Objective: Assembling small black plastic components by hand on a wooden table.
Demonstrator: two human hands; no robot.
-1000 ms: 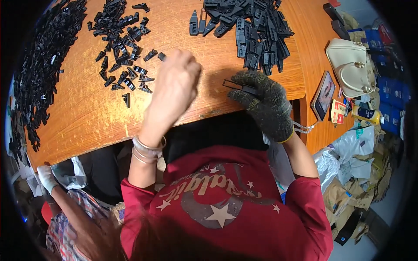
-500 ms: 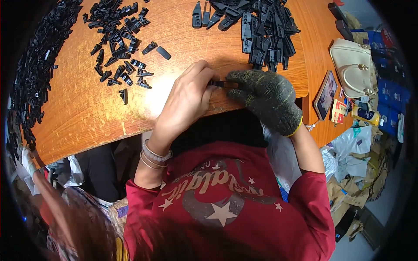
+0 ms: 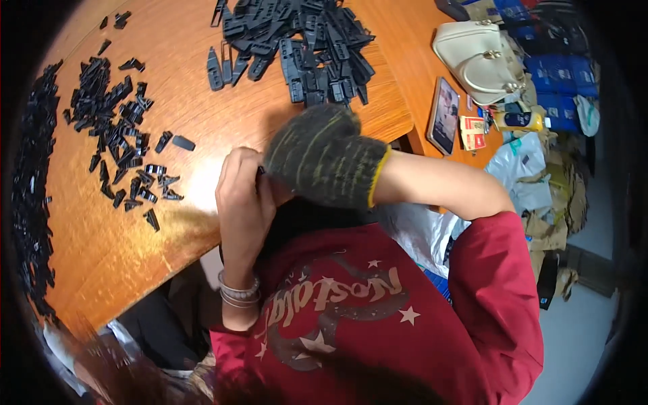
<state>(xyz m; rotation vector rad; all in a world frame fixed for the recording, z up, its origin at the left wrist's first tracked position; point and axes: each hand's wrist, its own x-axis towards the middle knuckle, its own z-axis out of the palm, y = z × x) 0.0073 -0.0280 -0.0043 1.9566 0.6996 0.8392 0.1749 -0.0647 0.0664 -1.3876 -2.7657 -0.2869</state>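
My bare left hand (image 3: pixel 244 189), with bracelets on its wrist, is closed at the table's front edge. A sliver of a black plastic part (image 3: pixel 260 171) shows between its fingers. My right hand (image 3: pixel 322 156), in a dark knitted glove with yellow trim, curls in against the left hand at that part; its fingertips are hidden behind the back of the glove. Just beyond the glove lies a heap of long black plastic pieces (image 3: pixel 304 50). To the left of my hands, small black clips (image 3: pixel 121 135) are scattered, with one flat black piece (image 3: pixel 183 142) near them.
A dense band of small black parts (image 3: pixel 34 182) runs along the wooden table's (image 3: pixel 182 74) left side. At right are a phone (image 3: pixel 443 116), a cream handbag (image 3: pixel 476 61), a red-and-yellow packet (image 3: pixel 472 133) and a yellow bottle (image 3: pixel 520 121). Another person's arm is at lower left.
My view has turned to the right, so the table things sit further left. The gloved hand has rolled over and drawn close against my left hand, covering most of the black part.
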